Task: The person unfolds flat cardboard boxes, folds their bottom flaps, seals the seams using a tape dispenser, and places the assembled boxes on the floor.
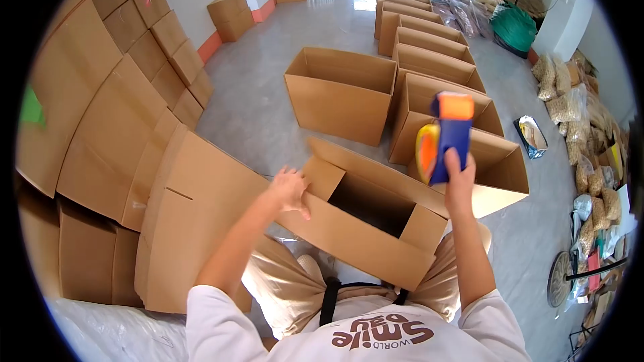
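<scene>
My right hand is wrapped round a blue and orange tape dispenser, raised above the right end of a cardboard box; a yellow and orange roll shows on its left side, slightly blurred. That cardboard box sits between my knees, with its long flaps up and its short flaps folded inward. A dark gap shows between the short flaps. At the box's left end, my left hand grips the edge, thumb on the near side. Part of its fingers is hidden behind the cardboard.
Open boxes stand in a row ahead, with another open box beside them. A large flattened carton leans at my left near stacked cartons. Filled bags and a small wheel lie to the right.
</scene>
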Available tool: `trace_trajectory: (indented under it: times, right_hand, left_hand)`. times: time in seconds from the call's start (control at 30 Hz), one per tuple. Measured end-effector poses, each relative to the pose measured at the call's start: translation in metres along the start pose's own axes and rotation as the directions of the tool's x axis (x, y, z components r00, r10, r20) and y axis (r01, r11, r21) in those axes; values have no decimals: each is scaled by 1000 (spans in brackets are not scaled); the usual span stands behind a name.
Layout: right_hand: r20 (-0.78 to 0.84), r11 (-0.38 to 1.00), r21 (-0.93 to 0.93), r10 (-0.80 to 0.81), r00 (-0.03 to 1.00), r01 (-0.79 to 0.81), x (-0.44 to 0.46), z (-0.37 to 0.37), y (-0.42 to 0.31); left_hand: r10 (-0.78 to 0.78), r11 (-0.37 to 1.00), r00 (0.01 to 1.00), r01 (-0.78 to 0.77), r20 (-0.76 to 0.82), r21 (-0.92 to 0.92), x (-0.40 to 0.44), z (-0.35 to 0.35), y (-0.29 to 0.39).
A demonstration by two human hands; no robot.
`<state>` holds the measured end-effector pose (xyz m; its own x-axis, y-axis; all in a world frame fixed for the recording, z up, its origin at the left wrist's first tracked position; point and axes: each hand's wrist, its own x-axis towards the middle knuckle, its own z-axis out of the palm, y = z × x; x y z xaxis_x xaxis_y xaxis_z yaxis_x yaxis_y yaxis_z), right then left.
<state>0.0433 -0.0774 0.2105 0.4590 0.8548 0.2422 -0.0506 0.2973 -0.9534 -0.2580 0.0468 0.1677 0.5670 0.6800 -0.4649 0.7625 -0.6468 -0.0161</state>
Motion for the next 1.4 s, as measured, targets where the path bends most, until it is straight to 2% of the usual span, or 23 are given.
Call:
trace_trajectory:
  times: [0.03, 0.07, 0.1, 0.13, 0.17, 0.2, 0.23, 0.27, 0.33, 0.4, 0.47, 0.57, 0.77, 0.83, 0.87, 0.93, 0.97, 1.03, 1.07, 1.13, 1.2, 1.33, 1.4]
  right_hand:
    - [-67, 1000, 25, 18, 998, -17, 12, -3, -1]
    - [-135, 998, 53, 40, 990, -33, 19, -6, 3]
    - [-189, 994, 52, 101, 977, -93, 18, -6, 12]
    - [-231, 986, -21, 158, 960, -167, 4, 1, 17]
    - [-211, 974, -22, 218, 953, -227, -13, 4, 34]
    - [-187, 958, -26, 275, 943, -285, -29, 5, 55]
    - [-232, 969, -133, 177, 957, -211, -50, 14, 69]
    - [-267, 961, -237, 75, 961, -140, -73, 19, 83]
    - [-179, 947, -152, 257, 950, -284, -109, 12, 119]
    - [-142, 963, -157, 196, 970, -218, -123, 8, 127]
    - [-108, 975, -161, 135, 985, -151, -124, 3, 130]
    - [-37, 973, -46, 226, 973, -228, -116, 6, 110]
    - [40, 978, -113, 181, 983, -176, -104, 16, 90]
    - [263, 960, -266, 163, 951, -91, -85, 20, 75]
    - [270, 960, -266, 165, 949, -91, -77, 27, 65]
    - [498, 877, -461, 131, 857, 134, -59, 48, 47]
    - [499, 877, -462, 133, 857, 133, -50, 59, 47]
    - [515, 965, -232, 229, 826, -122, -35, 82, 49]
    - [516, 964, -237, 231, 825, -121, -30, 89, 50]
    - [572, 873, -134, 455, 683, -470, -22, 100, 58]
    - [598, 882, -332, 471, 649, -334, -32, 90, 116]
    - [559, 872, -298, 490, 669, -389, -43, 85, 95]
    - [551, 862, -291, 505, 664, -415, -44, 79, 93]
  left_hand:
    - [-3, 1000, 1000, 3, -6, -2, 3, 20, 1]
    - [-90, 995, 929, 66, -358, -78, 8, 51, 2]
    - [-186, 981, 734, 99, -653, -169, 14, 75, 0]
    - [-196, 979, 735, 107, -649, -174, 20, 91, -6]
    - [-351, 844, 826, 76, -441, -530, 24, 105, -11]
    - [-392, 720, 865, 78, -312, -689, 25, 112, -14]
    - [-426, 567, 887, 108, -178, -817, 26, 120, -16]
    - [-406, 535, 879, 5, -251, -845, 27, 122, -14]
    - [-400, 504, 855, -95, -330, -858, 25, 113, -10]
    - [-513, 483, 835, 91, -197, -871, 17, 95, 1]
    - [-549, 457, 817, 115, -177, -882, 18, 95, 5]
    - [-599, 435, 781, 136, -174, -890, 23, 103, 2]
    - [-611, 403, 780, 163, -133, -900, 23, 102, -3]
    - [-602, 423, 787, 175, -132, -889, 23, 99, 3]
    - [-641, 446, 758, 240, -121, -862, 25, 97, 8]
    - [-679, 463, 726, 302, -114, -833, 28, 98, 10]
    - [-691, 483, 707, 293, -154, -825, 30, 101, 11]
    - [-699, 500, 689, 282, -190, -819, 30, 102, 12]
    - [-697, 469, 700, 281, -156, -838, 29, 100, 12]
    - [-693, 438, 710, 279, -123, -855, 27, 95, 10]
    - [-675, 472, 729, 308, -114, -826, 27, 94, 8]
    - [-698, 501, 705, 350, -130, -792, 30, 104, 15]
    - [-635, 772, 252, 253, -731, -583, 49, 128, 11]
